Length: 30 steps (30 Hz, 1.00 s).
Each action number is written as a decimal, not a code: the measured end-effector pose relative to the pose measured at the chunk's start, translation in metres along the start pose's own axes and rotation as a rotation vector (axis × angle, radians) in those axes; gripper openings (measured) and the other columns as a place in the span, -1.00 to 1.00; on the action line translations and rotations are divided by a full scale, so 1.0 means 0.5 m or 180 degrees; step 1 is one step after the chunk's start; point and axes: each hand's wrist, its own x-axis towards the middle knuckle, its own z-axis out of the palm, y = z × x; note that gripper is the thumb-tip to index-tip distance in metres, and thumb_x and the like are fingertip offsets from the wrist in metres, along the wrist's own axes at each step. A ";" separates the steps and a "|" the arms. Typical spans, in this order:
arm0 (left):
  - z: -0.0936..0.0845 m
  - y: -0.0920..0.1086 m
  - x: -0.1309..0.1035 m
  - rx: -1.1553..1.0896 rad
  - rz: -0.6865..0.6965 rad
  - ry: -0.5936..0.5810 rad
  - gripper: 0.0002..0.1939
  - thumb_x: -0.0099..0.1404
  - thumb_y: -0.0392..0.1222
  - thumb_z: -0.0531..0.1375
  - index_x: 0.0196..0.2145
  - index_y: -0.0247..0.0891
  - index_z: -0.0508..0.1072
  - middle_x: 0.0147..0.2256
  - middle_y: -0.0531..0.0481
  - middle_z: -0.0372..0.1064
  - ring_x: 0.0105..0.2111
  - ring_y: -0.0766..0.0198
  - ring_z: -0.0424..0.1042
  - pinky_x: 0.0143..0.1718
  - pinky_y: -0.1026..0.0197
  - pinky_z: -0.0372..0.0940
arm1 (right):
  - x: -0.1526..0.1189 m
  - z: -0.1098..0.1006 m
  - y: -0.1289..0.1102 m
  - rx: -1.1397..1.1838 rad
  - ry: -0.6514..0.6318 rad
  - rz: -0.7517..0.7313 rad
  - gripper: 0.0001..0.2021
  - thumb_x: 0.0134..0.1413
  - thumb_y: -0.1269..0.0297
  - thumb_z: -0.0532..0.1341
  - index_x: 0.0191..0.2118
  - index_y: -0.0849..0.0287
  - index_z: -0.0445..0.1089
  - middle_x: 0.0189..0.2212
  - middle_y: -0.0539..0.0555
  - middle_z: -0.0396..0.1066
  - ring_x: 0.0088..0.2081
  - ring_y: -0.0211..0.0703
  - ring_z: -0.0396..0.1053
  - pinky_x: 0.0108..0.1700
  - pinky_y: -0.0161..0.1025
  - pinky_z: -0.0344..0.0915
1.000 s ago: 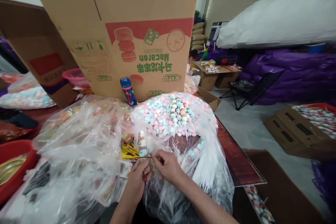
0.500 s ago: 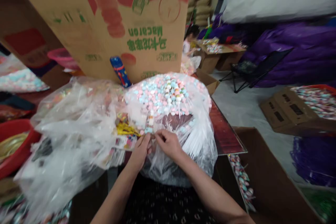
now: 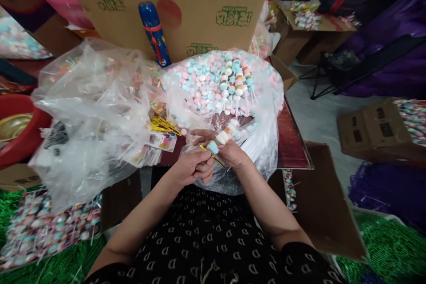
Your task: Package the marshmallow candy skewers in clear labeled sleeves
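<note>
A wrapped marshmallow skewer slants up to the right, lying across my right hand, whose fingers curl behind it and partly hide. My left hand is closed, its thumb and fingertips pinching a yellow twist tie at the skewer's lower end. Just left lie a bunch of yellow twist ties and small printed cards. Beyond the hands, a big clear bag holds loose pink and blue marshmallows, with several unwrapped marshmallow skewers on top. White sticks lie beside my right wrist.
A large cardboard box stands behind the table with a blue bottle before it. Crumpled plastic bags cover the left. An open carton sits low at right. Another person is at the back.
My view has tilted down. Both hands have shifted right; the skewer, earlier upright above the left fingers, now leans right across my right hand. A yellow tie now shows between the hands.
</note>
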 end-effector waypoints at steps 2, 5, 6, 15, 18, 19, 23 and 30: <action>0.000 -0.006 -0.004 -0.0139 -0.0174 -0.0211 -0.54 0.23 0.16 0.37 -0.53 -0.23 0.35 -0.73 0.33 -0.20 -0.80 0.52 -0.14 -0.67 0.33 0.21 | 0.009 0.003 0.007 -0.0005 -0.0373 -0.0016 -0.22 -0.24 -0.43 0.42 -0.03 0.13 0.59 -0.13 0.15 0.57 -0.07 0.01 0.47 0.03 -0.09 0.40; 0.000 -0.006 -0.011 -0.0208 -0.0299 -0.0276 -0.52 0.19 0.19 0.38 -0.54 -0.20 0.32 -0.74 0.34 -0.22 -0.81 0.52 -0.19 -0.70 0.33 0.17 | 0.019 0.000 0.008 -0.0325 -0.0527 -0.0138 -0.30 -0.13 -0.45 0.36 -0.19 0.17 0.60 -0.22 0.15 0.56 -0.07 0.02 0.46 0.05 -0.06 0.39; 0.001 -0.005 -0.013 -0.0184 -0.0335 -0.0227 -0.51 0.16 0.20 0.39 -0.55 -0.20 0.31 -0.74 0.33 -0.22 -0.81 0.52 -0.20 -0.72 0.33 0.15 | 0.021 -0.002 0.004 -0.0489 -0.0529 -0.0165 -0.31 -0.12 -0.46 0.34 -0.24 0.17 0.59 -0.26 0.14 0.55 -0.08 0.02 0.46 0.04 -0.05 0.39; -0.003 0.002 -0.007 0.0156 -0.0162 0.0556 -0.47 0.08 0.26 0.43 -0.58 -0.17 0.29 -0.73 0.32 -0.27 -0.78 0.51 -0.22 -0.72 0.30 0.09 | 0.013 -0.010 -0.005 -0.1571 0.0354 -0.0112 -0.36 0.01 -0.48 0.21 -0.45 0.11 0.42 -0.44 0.01 0.39 -0.30 -0.11 0.34 -0.18 -0.18 0.31; -0.009 -0.007 0.006 0.0289 0.0265 0.0810 -0.46 0.09 0.27 0.44 -0.52 -0.20 0.32 -0.72 0.33 -0.21 -0.77 0.52 -0.18 -0.69 0.32 0.12 | 0.014 -0.011 0.024 -0.2078 0.0989 -0.0334 -0.54 0.18 -0.23 0.21 -0.43 0.10 0.38 -0.45 0.00 0.36 -0.31 -0.12 0.32 -0.21 -0.21 0.26; -0.010 -0.010 0.010 0.0343 0.0373 0.0917 -0.46 0.10 0.27 0.44 -0.50 -0.21 0.33 -0.71 0.34 -0.19 -0.77 0.53 -0.17 -0.69 0.33 0.13 | 0.014 -0.011 0.031 -0.2229 0.1147 -0.0384 -0.60 0.20 -0.14 0.21 -0.43 0.10 0.37 -0.44 0.00 0.36 -0.31 -0.12 0.32 -0.21 -0.22 0.26; -0.018 -0.015 0.020 0.0544 0.0646 0.1314 -0.44 0.11 0.32 0.41 -0.44 -0.23 0.35 -0.69 0.34 -0.13 -0.74 0.52 -0.13 -0.68 0.34 0.16 | 0.014 -0.011 0.045 -0.2452 0.1450 -0.0445 -0.76 0.24 0.12 0.15 -0.42 0.10 0.35 -0.43 0.01 0.38 -0.32 -0.13 0.33 -0.17 -0.22 0.28; -0.026 -0.011 0.023 0.0769 0.0657 0.1483 -0.47 0.11 0.30 0.40 -0.46 -0.21 0.35 -0.69 0.31 -0.10 -0.73 0.50 -0.10 -0.67 0.34 0.15 | 0.004 -0.005 0.036 -0.2034 0.1316 -0.0255 -0.65 0.26 -0.06 0.18 -0.41 0.10 0.34 -0.45 -0.01 0.39 -0.32 -0.17 0.35 -0.20 -0.24 0.30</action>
